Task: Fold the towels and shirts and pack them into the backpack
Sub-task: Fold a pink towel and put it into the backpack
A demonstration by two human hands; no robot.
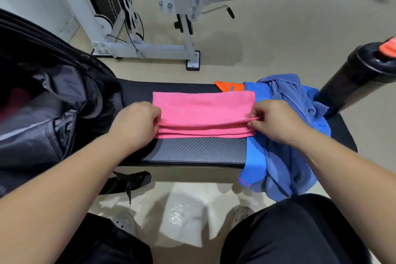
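Pink towel (203,111) lies folded in layers on the black bench (192,150); the left hand (137,122) and right hand (272,122) pinch its near ends. Folding is underway. Next, probably halve it sideways, then pack it into the open backpack (42,103) at left.

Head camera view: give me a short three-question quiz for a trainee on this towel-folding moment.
1. True or false: the left hand and right hand both hold the pink towel.
2. The backpack stands: A) left of the towel, B) right of the towel, C) on the floor.
3. What lies heaped at the right end of the bench?
Key: 1 true; 2 A; 3 a heap of blue cloth.
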